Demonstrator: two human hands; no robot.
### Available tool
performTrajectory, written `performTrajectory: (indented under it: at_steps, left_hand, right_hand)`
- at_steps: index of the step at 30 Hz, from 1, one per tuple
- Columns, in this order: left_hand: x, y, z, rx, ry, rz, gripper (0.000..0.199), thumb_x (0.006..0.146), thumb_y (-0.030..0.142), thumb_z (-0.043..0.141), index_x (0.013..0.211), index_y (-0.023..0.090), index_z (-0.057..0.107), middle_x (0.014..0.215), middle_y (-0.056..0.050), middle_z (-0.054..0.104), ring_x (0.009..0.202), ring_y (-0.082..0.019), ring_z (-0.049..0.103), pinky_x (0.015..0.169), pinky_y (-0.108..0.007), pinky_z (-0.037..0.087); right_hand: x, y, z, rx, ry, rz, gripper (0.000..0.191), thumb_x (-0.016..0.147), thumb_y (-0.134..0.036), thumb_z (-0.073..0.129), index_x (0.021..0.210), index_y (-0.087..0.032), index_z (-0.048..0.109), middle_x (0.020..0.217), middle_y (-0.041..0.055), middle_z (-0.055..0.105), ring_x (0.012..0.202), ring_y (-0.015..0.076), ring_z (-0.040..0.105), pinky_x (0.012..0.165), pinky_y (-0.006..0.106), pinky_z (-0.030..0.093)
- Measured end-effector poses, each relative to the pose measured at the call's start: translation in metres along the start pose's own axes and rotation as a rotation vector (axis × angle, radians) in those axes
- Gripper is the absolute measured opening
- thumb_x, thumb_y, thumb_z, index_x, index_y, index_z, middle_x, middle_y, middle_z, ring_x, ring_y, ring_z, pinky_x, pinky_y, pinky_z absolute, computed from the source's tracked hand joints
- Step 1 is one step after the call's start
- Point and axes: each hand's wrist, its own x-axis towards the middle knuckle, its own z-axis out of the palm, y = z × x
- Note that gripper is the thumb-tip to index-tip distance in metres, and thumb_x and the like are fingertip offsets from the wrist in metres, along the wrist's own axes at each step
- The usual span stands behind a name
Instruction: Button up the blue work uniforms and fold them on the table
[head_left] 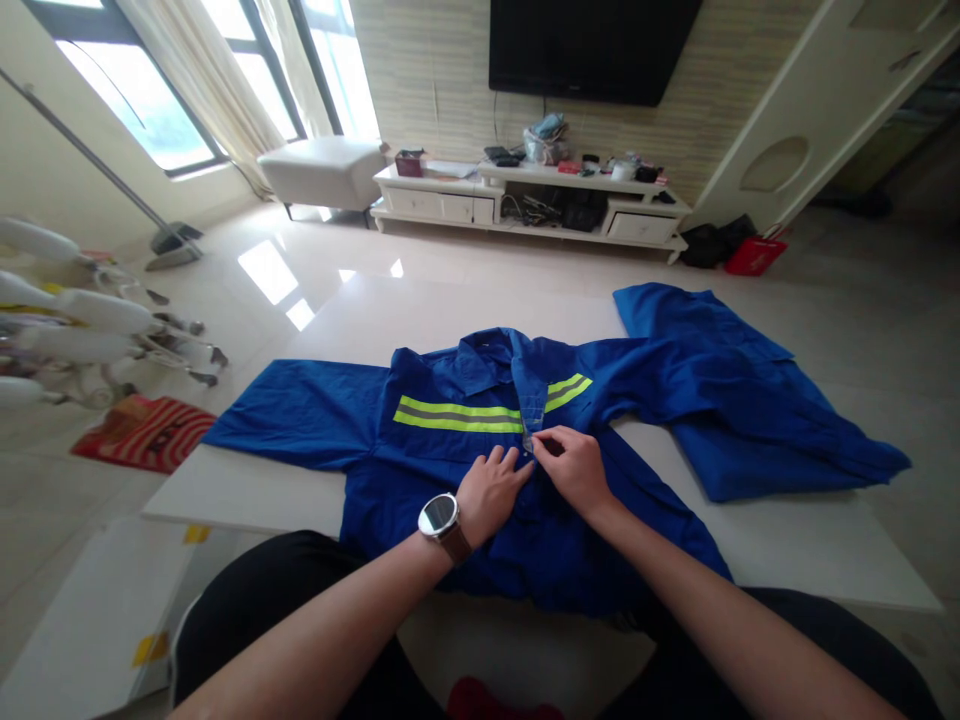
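Note:
A blue work jacket (442, 450) with a yellow-green and grey reflective stripe across the chest lies spread over a white table (277, 500). Its collar points away from me and its sleeves reach out to both sides. My left hand (491, 492) rests flat on the jacket's front beside the button placket, fingers stretched out. Just right of it, my right hand (574, 468) pinches the edge of the front placket (531, 408) below the stripe. Whether a button is between those fingertips is too small to tell.
Folded blue cloth (697, 320) lies on the table's right side, partly under the right sleeve. A red striped bag (142, 432) is on the floor at left. Across the room are a TV cabinet (442, 205), a white padded bench (322, 170) and a red bag (756, 255).

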Motion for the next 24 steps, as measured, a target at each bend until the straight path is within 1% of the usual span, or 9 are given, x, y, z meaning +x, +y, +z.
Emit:
performTrajectory:
  at_steps: [2,5,6,8,11,14,18,21,24]
  left_hand:
    - [0.002,-0.003,-0.001,-0.019,0.022,-0.032,0.044,0.097,0.012,0.039,0.14,0.02,0.049,0.12,-0.012,0.061,0.105,-0.029,0.059,0.076,-0.038,0.052]
    - [0.009,-0.011,0.0,-0.108,0.043,-0.1,0.045,0.098,0.012,0.037,0.142,0.015,0.043,0.119,-0.013,0.061,0.1,-0.024,0.063,0.078,-0.034,0.053]
    - [0.012,-0.014,0.0,-0.147,0.046,-0.118,0.047,0.098,0.012,0.037,0.145,0.014,0.04,0.12,-0.013,0.061,0.098,-0.023,0.065,0.079,-0.032,0.053]
    - [0.019,-0.019,0.002,-0.213,0.045,-0.149,0.049,0.099,0.015,0.038,0.148,0.013,0.035,0.122,-0.014,0.06,0.095,-0.021,0.067,0.078,-0.031,0.053]
    - [0.026,-0.025,0.007,-0.286,0.037,-0.191,0.044,0.1,0.02,0.039,0.144,0.017,0.043,0.122,-0.013,0.059,0.09,-0.021,0.069,0.076,-0.031,0.053]
    - [0.03,-0.028,0.014,-0.376,0.069,-0.235,0.038,0.098,0.02,0.043,0.135,0.021,0.052,0.122,-0.011,0.059,0.089,-0.02,0.069,0.079,-0.031,0.053]
    - [0.034,-0.035,0.024,-0.557,0.155,-0.257,0.031,0.093,0.016,0.049,0.122,0.02,0.06,0.116,-0.009,0.06,0.094,-0.02,0.067,0.086,-0.031,0.052]
    - [0.038,-0.038,0.031,-0.666,0.21,-0.25,0.025,0.089,0.013,0.055,0.112,0.019,0.064,0.112,-0.008,0.062,0.09,-0.018,0.065,0.085,-0.031,0.052]
    - [0.039,-0.039,0.034,-0.702,0.239,-0.273,0.021,0.086,0.012,0.059,0.105,0.019,0.065,0.107,-0.007,0.063,0.084,-0.018,0.063,0.081,-0.03,0.052]
  right_hand:
    - [0.001,0.0,-0.002,0.01,0.036,0.004,0.011,0.087,-0.023,0.062,0.078,-0.021,0.07,0.078,0.0023,0.072,0.07,0.0171,0.066,0.069,0.027,0.05]
    - [0.001,0.0,-0.002,-0.018,0.049,0.033,0.011,0.082,-0.02,0.061,0.071,-0.021,0.062,0.071,0.0005,0.066,0.066,0.0164,0.061,0.065,0.027,0.047]
    - [0.001,0.001,-0.002,0.001,0.052,0.059,0.008,0.081,-0.02,0.061,0.072,-0.022,0.061,0.07,-0.0001,0.064,0.065,0.0161,0.06,0.065,0.027,0.046]
    - [0.002,0.002,0.0,0.095,0.069,0.137,0.003,0.079,-0.023,0.062,0.081,-0.022,0.061,0.071,-0.0011,0.062,0.064,0.0158,0.059,0.063,0.027,0.047]
    - [0.003,0.007,0.004,0.278,0.099,0.26,0.028,0.074,-0.026,0.066,0.101,-0.021,0.058,0.073,-0.0018,0.062,0.064,0.016,0.06,0.062,0.027,0.049]
    - [0.005,0.013,0.007,0.414,0.114,0.363,0.041,0.068,-0.029,0.069,0.105,-0.02,0.054,0.076,-0.0011,0.064,0.063,0.0159,0.06,0.062,0.028,0.051]
    - [0.007,0.017,0.009,0.496,0.084,0.45,0.037,0.064,-0.03,0.071,0.097,-0.018,0.06,0.08,0.0028,0.069,0.061,0.0151,0.059,0.059,0.028,0.051]
    - [0.007,0.014,0.008,0.494,0.045,0.433,0.033,0.066,-0.029,0.068,0.095,-0.016,0.066,0.088,0.006,0.072,0.063,0.0152,0.06,0.062,0.029,0.051]
    - [0.006,0.01,0.007,0.447,0.008,0.391,0.03,0.069,-0.029,0.066,0.095,-0.016,0.069,0.093,0.0073,0.073,0.064,0.0149,0.059,0.063,0.029,0.051]
